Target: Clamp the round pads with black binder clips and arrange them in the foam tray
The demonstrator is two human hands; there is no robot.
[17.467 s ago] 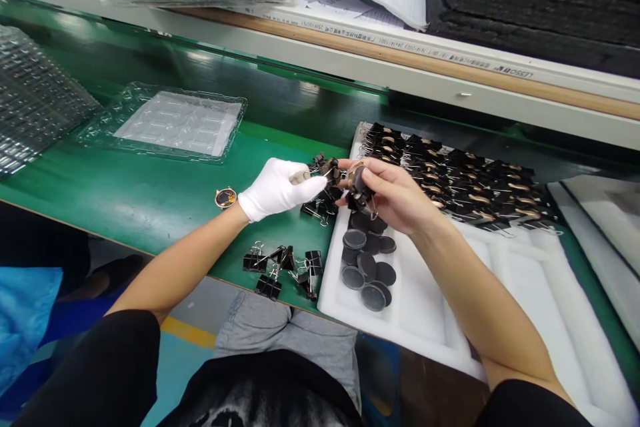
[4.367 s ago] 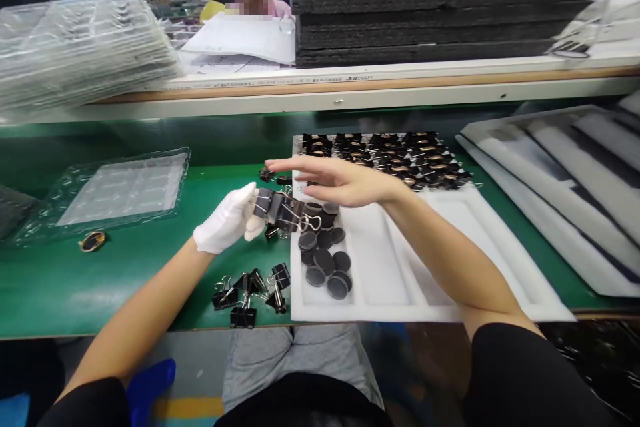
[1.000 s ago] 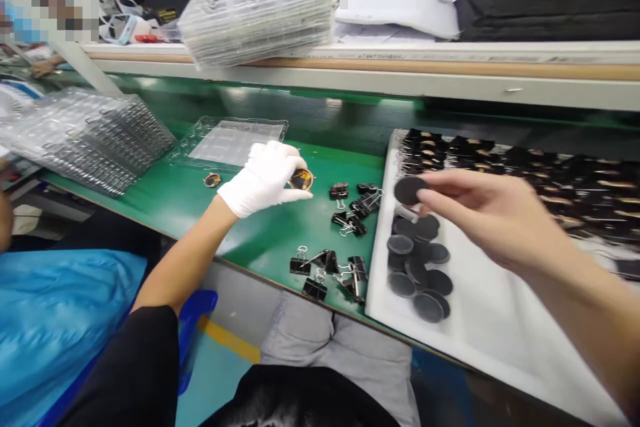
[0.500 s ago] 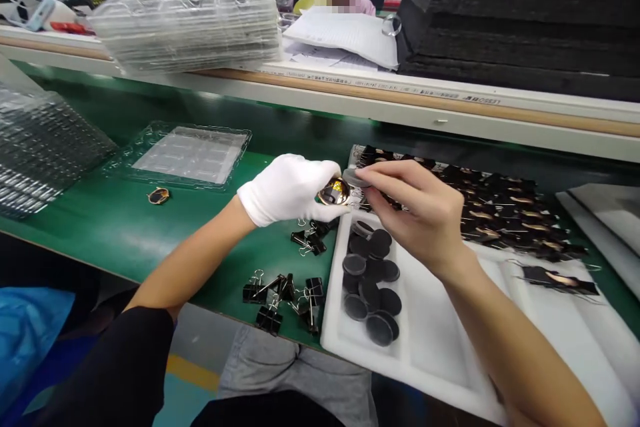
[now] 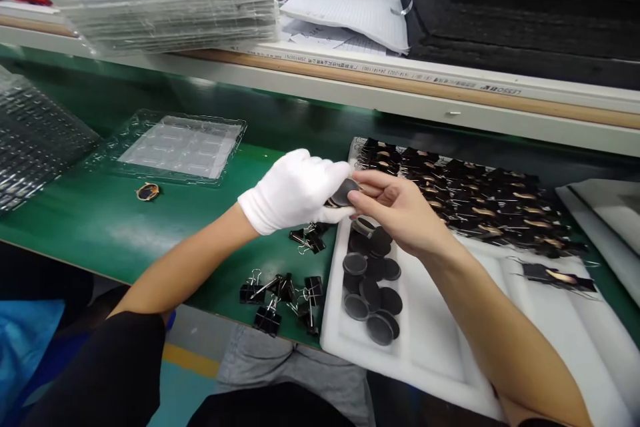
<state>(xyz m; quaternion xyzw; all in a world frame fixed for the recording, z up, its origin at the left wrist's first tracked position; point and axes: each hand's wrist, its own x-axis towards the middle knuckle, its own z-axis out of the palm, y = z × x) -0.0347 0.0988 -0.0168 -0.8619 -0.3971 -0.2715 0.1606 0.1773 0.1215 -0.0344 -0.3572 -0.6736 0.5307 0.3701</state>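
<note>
My left hand [image 5: 300, 188], in a white glove, is closed around a round gold-rimmed part [image 5: 331, 203] like a watch case, now mostly covered. Over its face lies a dark round disc [image 5: 344, 192], which the thumb and fingers of my bare right hand [image 5: 403, 210] pinch at the edge. Just below, several similar dark discs [image 5: 370, 293] lie heaped in the left part of a white foam tray [image 5: 440, 340]. Black binder clips [image 5: 267, 319] are scattered on the green bench left of the tray. Another gold-rimmed part [image 5: 148, 192] rests farther left.
Rows of black clips around gold-edged parts [image 5: 480, 213] fill the back right; one clipped part [image 5: 557, 277] lies apart on the foam. Clear plastic trays [image 5: 175, 147] sit at left. A shelf [image 5: 320, 73] crosses behind, bearing stacked trays [image 5: 165, 7] and black sheets [image 5: 530, 20].
My right hand has brought the disc left and down onto the gold-rimmed part, covering its shiny face. The left hand keeps its hold. The camera view has shifted slightly.
</note>
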